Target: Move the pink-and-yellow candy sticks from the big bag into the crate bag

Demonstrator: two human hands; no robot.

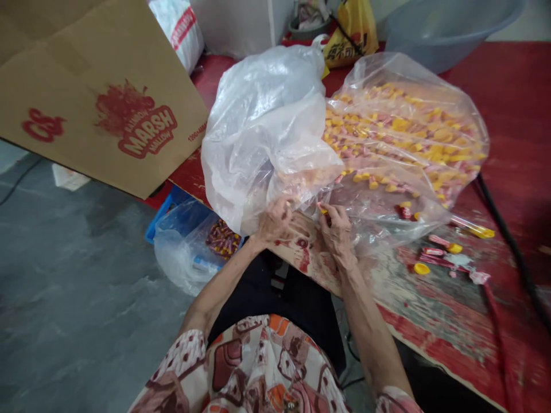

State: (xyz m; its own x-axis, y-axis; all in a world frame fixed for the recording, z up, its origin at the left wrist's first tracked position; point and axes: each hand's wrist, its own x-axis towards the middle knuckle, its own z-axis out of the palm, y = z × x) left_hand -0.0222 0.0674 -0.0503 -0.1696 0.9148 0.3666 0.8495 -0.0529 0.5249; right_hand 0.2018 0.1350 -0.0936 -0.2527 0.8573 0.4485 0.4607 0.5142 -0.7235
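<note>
My left hand (274,219) pinches the lower edge of a large clear plastic bag (267,132) at the near edge of the red table (508,115). My right hand (336,226) is closed on a small yellow and pink piece next to it, by the mouth of a second clear bag (408,132) that holds many yellow and pink pieces. Whether the left fingers also hold a piece is hidden by the plastic.
Loose pink and yellow pieces (439,252) lie on the worn table to the right. A cardboard box printed "Marsh Mallow" (103,92) leans at the left. A blue crate with a bag of pieces (193,241) sits on the grey floor. A grey basin (447,23) stands at the back, and a black cable (508,241) runs along the right.
</note>
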